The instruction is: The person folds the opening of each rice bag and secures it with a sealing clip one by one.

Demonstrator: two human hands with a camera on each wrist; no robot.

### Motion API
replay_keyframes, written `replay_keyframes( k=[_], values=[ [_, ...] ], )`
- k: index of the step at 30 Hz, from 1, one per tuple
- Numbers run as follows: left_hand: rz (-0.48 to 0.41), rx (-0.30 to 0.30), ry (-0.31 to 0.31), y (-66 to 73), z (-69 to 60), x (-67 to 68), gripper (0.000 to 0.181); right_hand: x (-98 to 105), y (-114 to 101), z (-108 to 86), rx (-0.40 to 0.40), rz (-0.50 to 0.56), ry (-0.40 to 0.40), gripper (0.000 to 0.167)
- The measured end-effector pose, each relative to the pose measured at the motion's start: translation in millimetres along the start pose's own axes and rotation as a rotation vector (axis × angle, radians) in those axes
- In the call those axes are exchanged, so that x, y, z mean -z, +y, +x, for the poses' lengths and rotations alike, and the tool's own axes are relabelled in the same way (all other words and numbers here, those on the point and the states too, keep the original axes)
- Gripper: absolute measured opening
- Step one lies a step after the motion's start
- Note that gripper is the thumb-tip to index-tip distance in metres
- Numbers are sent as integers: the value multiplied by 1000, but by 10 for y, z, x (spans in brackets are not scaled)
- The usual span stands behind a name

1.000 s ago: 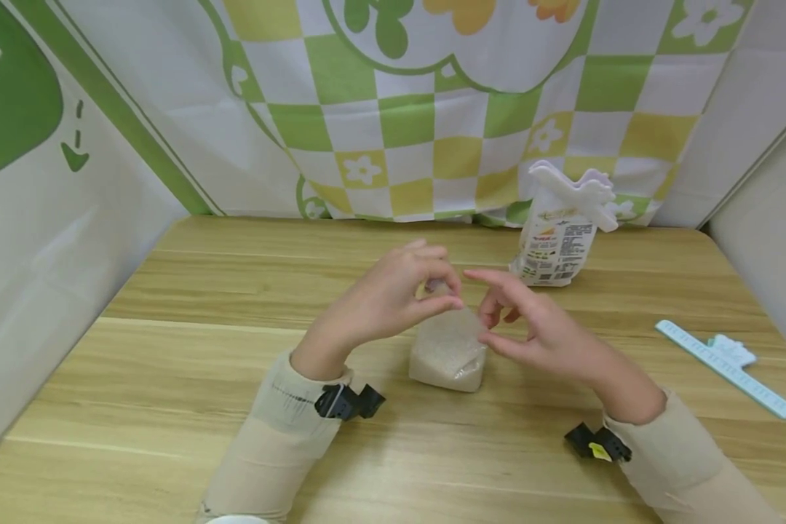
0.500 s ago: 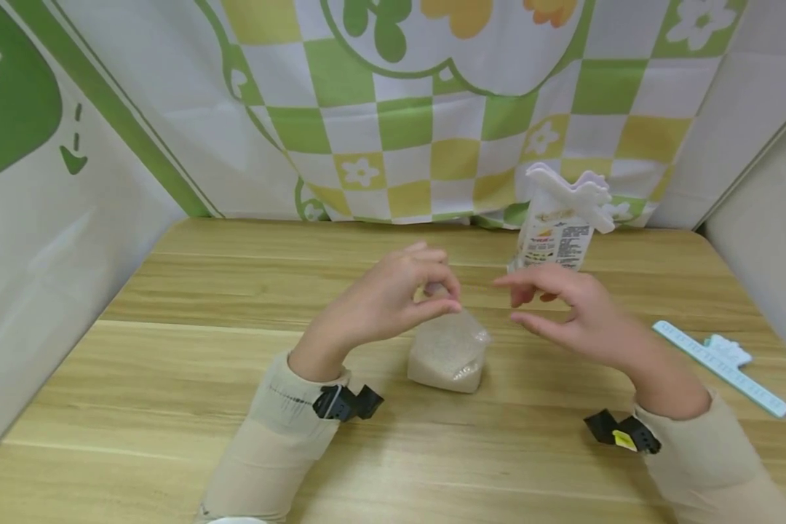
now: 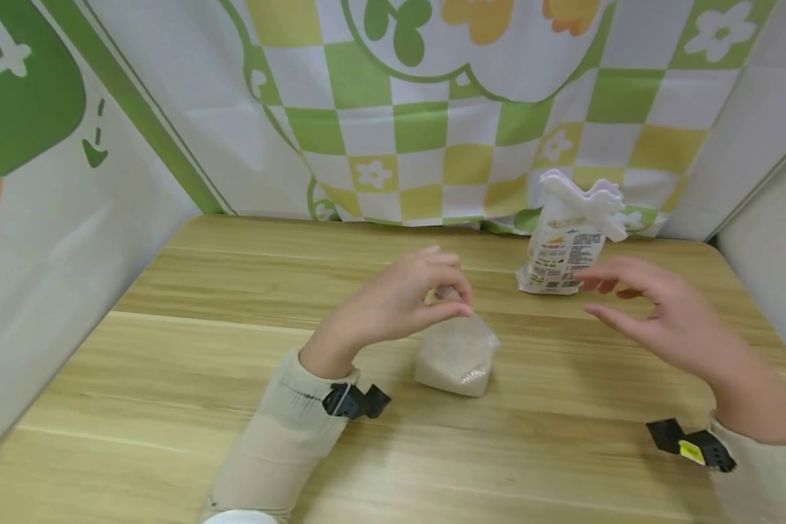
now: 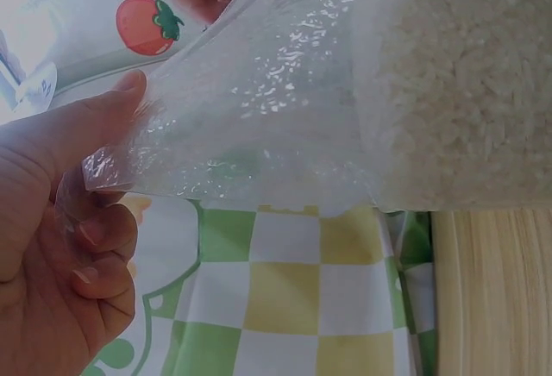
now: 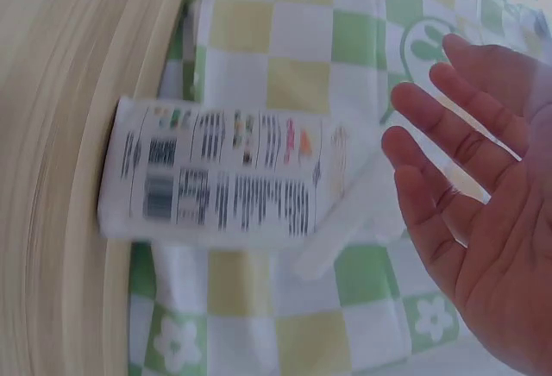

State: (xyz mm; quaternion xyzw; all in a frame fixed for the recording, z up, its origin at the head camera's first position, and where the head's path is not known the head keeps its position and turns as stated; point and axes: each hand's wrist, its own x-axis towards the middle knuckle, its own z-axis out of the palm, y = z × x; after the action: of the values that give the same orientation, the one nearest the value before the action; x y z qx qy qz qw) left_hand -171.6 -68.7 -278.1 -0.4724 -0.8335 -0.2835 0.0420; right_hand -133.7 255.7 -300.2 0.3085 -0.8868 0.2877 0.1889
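Observation:
A clear plastic bag of rice (image 3: 455, 364) stands on the wooden table. My left hand (image 3: 419, 291) pinches its gathered top between thumb and fingers, pulling the plastic upward. In the left wrist view, white grains fill the lower part of the bag (image 4: 466, 91) and the upper film is bare. My right hand (image 3: 668, 313) hovers over the right side of the table with fingers spread, holding nothing. The right wrist view shows that hand (image 5: 483, 186) with parted fingers near a white printed package (image 5: 224, 178).
The package (image 3: 557, 255) stands at the table's back right, a white bone-shaped clip (image 3: 592, 207) across its top. A checked curtain (image 3: 419, 131) hangs behind the table (image 3: 170, 364). A white rounded edge (image 3: 239, 517) shows at the bottom.
My right hand has left the bag and moved right. The light-blue ruler-like clip seen earlier at the right is now hidden behind that hand and forearm. My left hand keeps its pinch.

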Motion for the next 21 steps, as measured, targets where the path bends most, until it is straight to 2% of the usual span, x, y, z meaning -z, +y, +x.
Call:
replay_keyframes(
  k=[9,21],
  values=[
    [5,0,-3,-11,-1,-6,10,166,219,-252,-147,-114,-22,47],
    [-8,8,-3,-19,-5,-4,10,410,532,-458,-283,-261,-44,41]
  ],
)
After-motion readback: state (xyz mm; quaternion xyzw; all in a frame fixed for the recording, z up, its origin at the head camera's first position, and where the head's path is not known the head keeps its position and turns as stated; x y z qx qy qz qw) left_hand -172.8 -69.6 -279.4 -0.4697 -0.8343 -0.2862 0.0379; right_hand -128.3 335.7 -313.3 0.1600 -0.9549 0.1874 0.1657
